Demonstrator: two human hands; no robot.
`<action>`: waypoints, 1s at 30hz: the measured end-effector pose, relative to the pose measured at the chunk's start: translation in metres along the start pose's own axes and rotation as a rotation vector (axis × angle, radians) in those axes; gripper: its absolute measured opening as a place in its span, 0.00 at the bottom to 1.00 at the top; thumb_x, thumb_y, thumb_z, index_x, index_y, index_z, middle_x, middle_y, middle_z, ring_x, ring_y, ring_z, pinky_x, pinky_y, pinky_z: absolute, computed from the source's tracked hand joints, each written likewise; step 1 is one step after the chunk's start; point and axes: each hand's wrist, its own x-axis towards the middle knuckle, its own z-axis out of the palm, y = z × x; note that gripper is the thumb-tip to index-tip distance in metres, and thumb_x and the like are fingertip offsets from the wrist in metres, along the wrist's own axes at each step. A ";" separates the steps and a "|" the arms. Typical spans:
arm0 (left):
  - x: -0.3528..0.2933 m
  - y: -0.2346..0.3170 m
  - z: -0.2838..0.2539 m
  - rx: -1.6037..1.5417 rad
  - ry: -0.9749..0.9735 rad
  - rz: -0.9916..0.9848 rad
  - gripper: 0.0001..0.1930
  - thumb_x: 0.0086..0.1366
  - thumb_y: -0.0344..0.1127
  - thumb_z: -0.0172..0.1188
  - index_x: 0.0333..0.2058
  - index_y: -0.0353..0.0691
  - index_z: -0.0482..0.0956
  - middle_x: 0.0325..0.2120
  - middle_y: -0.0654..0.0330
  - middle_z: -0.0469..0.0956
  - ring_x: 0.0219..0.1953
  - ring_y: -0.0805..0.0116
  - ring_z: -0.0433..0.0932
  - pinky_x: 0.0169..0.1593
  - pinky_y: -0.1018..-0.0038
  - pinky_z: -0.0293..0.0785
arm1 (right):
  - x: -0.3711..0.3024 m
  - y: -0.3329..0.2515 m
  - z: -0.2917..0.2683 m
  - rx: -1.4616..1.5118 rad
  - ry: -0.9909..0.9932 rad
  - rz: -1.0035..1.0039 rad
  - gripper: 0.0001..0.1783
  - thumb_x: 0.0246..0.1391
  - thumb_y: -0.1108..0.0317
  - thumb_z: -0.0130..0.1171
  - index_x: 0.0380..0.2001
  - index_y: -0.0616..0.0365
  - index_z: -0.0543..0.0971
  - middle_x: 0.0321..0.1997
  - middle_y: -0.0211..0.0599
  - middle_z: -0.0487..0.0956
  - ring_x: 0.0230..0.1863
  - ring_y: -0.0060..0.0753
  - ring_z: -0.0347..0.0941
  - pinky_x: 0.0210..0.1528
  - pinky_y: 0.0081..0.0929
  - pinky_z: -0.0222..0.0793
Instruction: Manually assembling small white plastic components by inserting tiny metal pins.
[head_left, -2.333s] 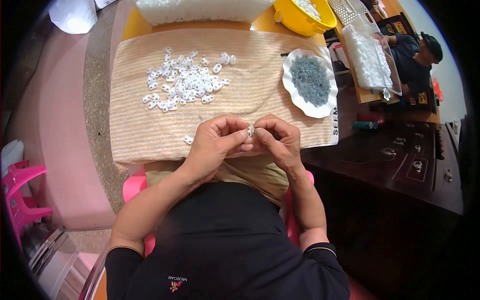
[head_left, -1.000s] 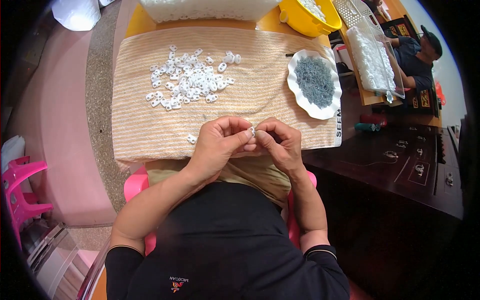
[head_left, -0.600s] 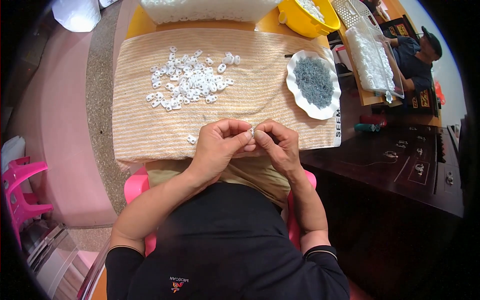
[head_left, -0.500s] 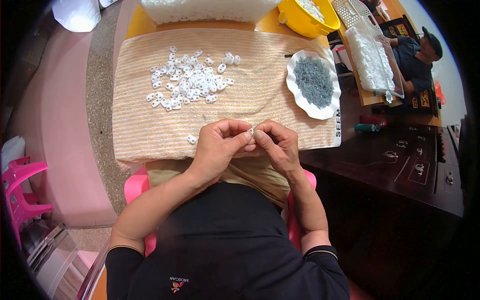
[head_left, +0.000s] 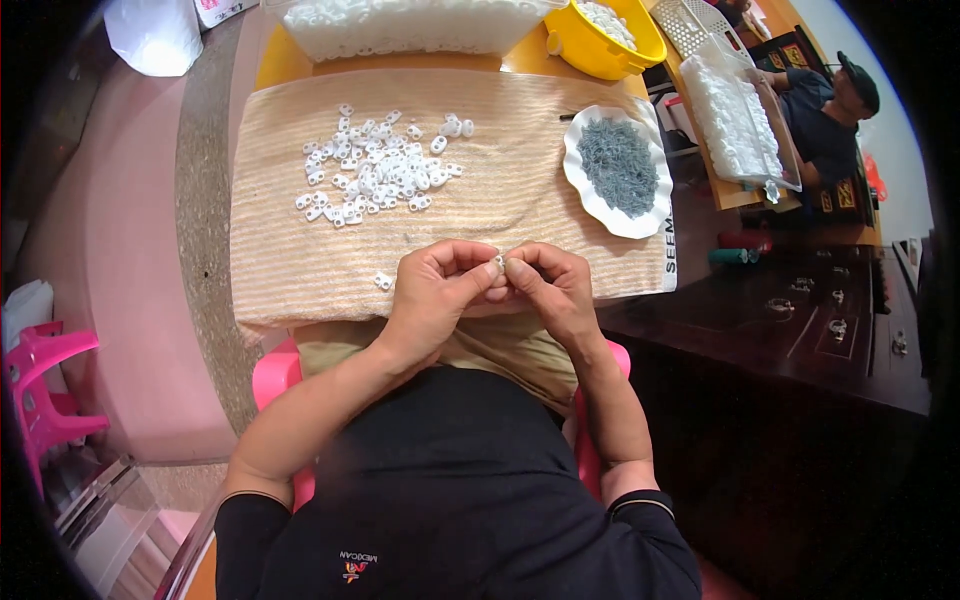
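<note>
My left hand (head_left: pixel 440 290) and my right hand (head_left: pixel 556 285) meet above the near edge of the towel. Both are closed in a pinch, fingertips together around a small white plastic piece (head_left: pixel 499 262), mostly covered by the fingers. Whether a second, tinier part sits between them I cannot make out. Left of my left hand lie a couple of loose white two-hole pieces (head_left: pixel 383 281). Farther off spreads a heap of similar white two-hole plastic pieces (head_left: pixel 385 170). To the right, a white wavy-rimmed plate (head_left: pixel 588 198) holds a pile of thin grey parts (head_left: pixel 620 165), perhaps small springs.
A striped beige towel (head_left: pixel 500 150) covers the table. At its far side stand a clear bin of white pieces (head_left: pixel 400 28) and a yellow basin (head_left: pixel 590 45). A person (head_left: pixel 825 110) sits at the right by another bin (head_left: pixel 735 120). A pink stool (head_left: pixel 50 385) is at left.
The whole view has shifted slightly, with the table's things sitting a little lower in it. My hands keep the same pinch, and the white piece shows a bit more between the fingertips.
</note>
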 end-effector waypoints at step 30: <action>0.000 0.013 0.000 -0.169 0.073 -0.006 0.06 0.63 0.25 0.59 0.39 0.31 0.76 0.30 0.58 0.79 0.31 0.73 0.79 0.39 0.78 0.80 | 0.019 -0.022 -0.018 -0.144 0.121 -0.011 0.12 0.57 0.73 0.59 0.42 0.68 0.78 0.30 0.35 0.80 0.29 0.22 0.76 0.32 0.21 0.76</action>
